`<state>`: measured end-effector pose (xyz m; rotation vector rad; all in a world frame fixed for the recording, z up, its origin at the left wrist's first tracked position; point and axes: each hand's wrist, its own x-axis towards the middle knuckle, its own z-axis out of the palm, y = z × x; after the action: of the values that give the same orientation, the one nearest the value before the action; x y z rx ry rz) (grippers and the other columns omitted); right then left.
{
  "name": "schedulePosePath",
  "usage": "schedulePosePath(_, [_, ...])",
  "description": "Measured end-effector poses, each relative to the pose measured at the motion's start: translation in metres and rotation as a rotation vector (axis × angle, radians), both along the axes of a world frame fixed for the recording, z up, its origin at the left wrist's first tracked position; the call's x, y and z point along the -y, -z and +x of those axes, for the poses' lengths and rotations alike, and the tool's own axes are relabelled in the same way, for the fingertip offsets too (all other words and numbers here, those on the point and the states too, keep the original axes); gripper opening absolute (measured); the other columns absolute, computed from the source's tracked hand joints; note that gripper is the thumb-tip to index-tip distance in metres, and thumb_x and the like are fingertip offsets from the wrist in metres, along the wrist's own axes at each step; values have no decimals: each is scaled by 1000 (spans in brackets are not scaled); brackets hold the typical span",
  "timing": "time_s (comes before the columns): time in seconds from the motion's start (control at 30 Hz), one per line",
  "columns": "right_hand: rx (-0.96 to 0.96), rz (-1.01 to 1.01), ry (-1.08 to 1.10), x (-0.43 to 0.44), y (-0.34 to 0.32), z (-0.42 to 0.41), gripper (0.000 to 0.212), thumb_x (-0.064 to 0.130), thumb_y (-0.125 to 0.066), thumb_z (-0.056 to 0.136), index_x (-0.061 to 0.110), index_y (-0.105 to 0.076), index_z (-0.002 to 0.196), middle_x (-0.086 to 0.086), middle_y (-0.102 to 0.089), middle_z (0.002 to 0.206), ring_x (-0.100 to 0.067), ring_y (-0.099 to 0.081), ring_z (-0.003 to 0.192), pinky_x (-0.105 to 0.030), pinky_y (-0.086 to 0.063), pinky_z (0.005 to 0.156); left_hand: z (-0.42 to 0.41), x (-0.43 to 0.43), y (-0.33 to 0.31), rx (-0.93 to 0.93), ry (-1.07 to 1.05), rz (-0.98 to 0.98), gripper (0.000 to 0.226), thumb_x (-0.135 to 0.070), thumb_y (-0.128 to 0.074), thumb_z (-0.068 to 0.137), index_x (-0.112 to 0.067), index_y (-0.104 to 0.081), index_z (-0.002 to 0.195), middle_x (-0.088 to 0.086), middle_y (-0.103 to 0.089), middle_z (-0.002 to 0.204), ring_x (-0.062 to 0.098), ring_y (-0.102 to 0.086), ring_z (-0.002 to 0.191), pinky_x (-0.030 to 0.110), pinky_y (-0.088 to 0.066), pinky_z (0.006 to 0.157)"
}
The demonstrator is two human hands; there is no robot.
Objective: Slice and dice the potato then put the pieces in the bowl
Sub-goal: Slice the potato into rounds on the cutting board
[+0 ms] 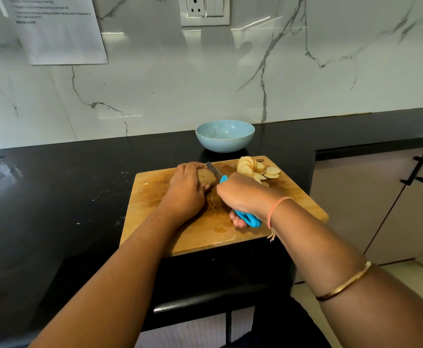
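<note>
Right hand (pixel 244 197) curls round knife (pixel 223 179) — left hand (pixel 186 190) clamps potato (pixel 206 177).

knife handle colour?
Bright blue. The knife handle shows best in the head view, gripped by the right hand.

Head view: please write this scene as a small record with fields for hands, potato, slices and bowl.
left hand: holds the potato on the cutting board
right hand: grips the knife, blade against the potato
slices: fanned pile at the board's far right corner
bowl: blue, behind the board, no pieces visible inside
</note>
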<state>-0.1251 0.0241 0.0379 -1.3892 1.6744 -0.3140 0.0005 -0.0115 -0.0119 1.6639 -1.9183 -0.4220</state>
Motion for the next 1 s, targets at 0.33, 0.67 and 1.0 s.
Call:
schedulePosePath(0.33, [-61,59,-3,-2,-6,-9,28,34,-36,100,7,-41,96,-9,-50,67,-13,-45,47,-12,-39,34,0,1,-2,-19,1,24,50,-19,-54,96,-20,-33,142,3,-31,147,19,-34,134,35,-28,113])
schedulePosePath(0.67, [-27,-32,-34,3,-3,2,43,29,-33,100,10,-32,138,-8,-48,69,-12,-41,46,-17,-38,40,0,0,-1,-20,-12,-14,50,-18,-55,95,-18,-35,141,3,-34,146,18,-34,134,33,-28,112])
schedulePosePath(1.0, [-161,59,-86,-12,-9,-3,22,30,-35,100,10,-40,107,-8,-48,70,-13,-45,49,-16,-41,43,3,0,-2,-64,-39,46,52,-22,-55,95,-22,-32,142,2,-33,147,17,-38,132,35,-34,111])
